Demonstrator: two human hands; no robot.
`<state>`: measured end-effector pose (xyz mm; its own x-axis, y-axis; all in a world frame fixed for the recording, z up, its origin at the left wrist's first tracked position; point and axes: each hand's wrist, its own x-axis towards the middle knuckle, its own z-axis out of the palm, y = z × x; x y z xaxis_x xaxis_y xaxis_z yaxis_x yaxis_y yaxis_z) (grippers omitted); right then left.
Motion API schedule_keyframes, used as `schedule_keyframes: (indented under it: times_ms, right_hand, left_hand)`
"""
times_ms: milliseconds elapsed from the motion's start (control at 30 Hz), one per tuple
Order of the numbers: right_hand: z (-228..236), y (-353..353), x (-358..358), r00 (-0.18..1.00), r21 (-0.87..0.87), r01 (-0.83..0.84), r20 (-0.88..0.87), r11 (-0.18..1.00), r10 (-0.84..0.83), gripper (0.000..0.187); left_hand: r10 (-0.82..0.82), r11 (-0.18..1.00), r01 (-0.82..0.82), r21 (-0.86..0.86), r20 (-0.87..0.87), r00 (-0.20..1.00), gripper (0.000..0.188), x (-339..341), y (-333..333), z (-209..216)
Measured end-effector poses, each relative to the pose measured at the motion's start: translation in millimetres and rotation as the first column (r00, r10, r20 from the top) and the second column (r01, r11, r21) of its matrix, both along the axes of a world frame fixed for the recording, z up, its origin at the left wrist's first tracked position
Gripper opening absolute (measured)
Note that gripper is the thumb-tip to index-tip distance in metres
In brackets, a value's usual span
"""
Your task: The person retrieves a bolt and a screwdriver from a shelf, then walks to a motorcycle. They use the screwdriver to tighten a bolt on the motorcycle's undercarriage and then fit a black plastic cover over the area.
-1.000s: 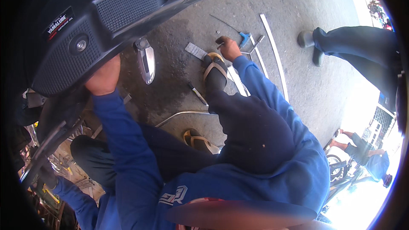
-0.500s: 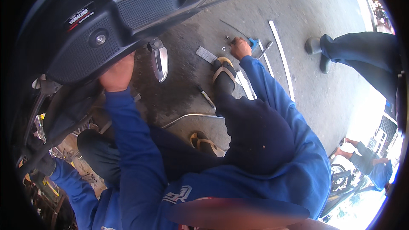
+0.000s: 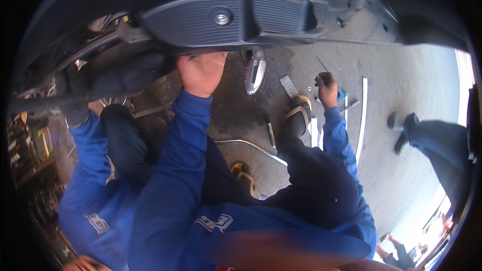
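My left hand (image 3: 202,73) reaches up against the lower edge of a scooter's black footboard panel (image 3: 196,22). Its fingers go out of sight beneath that edge. Out to the right, over the concrete floor, my right hand (image 3: 328,92) is closed round the dark handle of a screwdriver (image 3: 324,64), whose thin shaft points away. Beside that hand lie a blue-handled tool (image 3: 342,95) and a metal tool (image 3: 353,104). A silver folding footrest (image 3: 256,76) hangs below the panel, right of my left hand.
Long white strips (image 3: 362,115), a grey slotted plate (image 3: 288,86), a pen-like marker (image 3: 271,133) and a bent metal rod (image 3: 251,145) lie on the floor. A co-worker in blue (image 3: 100,190) crouches at left. Another person's legs (image 3: 432,133) stand at right.
My right hand has risen from the floor with the screwdriver in it. The view has swung left, so the panel and tools sit further right. My left hand remains under the panel edge.
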<state>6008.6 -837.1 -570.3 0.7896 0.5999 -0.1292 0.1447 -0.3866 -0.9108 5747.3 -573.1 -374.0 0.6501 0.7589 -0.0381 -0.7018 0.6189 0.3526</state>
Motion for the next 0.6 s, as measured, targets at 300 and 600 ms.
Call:
schedule_keyframes:
  times_ms: [300, 600]
  right_hand:
    - [70.7, 30.0, -10.0, 0.971, 0.142, -0.067, -0.218, 0.988, 0.098, 0.024]
    - [146.5, 26.7, -27.1, 0.832, 0.264, -0.019, -0.530, 0.964, 0.162, 0.019]
  left_hand:
    - [0.389, 0.724, -0.234, 0.649, -0.104, 0.916, 0.036, -29.3, 9.5, 26.6]
    - [0.446, 0.789, -0.352, 0.504, -0.075, 0.892, 0.024, -49.9, -1.7, 4.1]
